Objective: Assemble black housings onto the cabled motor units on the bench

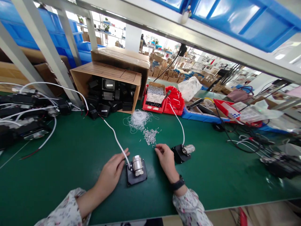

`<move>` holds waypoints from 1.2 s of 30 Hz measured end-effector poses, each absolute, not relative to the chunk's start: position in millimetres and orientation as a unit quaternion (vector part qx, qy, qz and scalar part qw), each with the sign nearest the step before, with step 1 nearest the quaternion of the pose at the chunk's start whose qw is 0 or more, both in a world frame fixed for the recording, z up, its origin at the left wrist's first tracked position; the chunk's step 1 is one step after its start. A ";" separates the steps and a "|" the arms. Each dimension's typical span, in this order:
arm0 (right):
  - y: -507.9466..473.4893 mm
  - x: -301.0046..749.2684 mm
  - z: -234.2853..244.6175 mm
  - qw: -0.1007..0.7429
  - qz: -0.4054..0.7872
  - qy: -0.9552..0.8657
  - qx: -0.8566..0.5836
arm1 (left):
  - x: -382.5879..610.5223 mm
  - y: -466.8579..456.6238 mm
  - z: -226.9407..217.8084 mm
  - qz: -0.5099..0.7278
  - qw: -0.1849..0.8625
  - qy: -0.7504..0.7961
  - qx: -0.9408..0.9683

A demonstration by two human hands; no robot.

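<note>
A black square part with a silver metal cylinder on top [136,169] lies on the green mat in front of me. Its white cable [115,135] runs off to the upper left. My left hand [113,171] rests beside the part, fingers stretched toward the cable at its edge. My right hand [166,157] reaches to a small heap of silver pins [150,136], with its fingertips pinched at the heap's near edge. Whether a pin is between them is too small to see. A second black part with a silver cylinder [183,152] sits just right of that hand.
An open cardboard box [110,75] holds several black parts at the back. A tangle of thin white ties [138,119] lies behind the pins. Red trays [172,103] and a box of screws [155,94] stand further back. Finished wired units [25,119] pile at the left; cables [246,138] spread right.
</note>
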State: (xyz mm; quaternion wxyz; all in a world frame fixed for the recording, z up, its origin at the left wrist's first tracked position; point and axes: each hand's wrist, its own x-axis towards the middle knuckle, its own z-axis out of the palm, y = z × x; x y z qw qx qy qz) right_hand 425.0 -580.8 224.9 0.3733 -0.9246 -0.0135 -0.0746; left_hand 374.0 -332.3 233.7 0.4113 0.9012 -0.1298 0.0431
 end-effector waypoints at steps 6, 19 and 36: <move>-579.1 451.3 227.3 0.293 -0.032 -0.022 -0.955 | 450.7 -364.3 235.7 0.015 0.319 -0.138 0.938; -567.1 448.9 229.9 0.266 -0.026 -0.006 -0.964 | 472.7 -376.3 225.5 0.013 0.388 -0.118 0.914; -540.3 316.8 219.8 0.709 -0.063 0.107 -0.694 | 314.1 -346.3 235.9 0.166 0.438 -0.254 0.846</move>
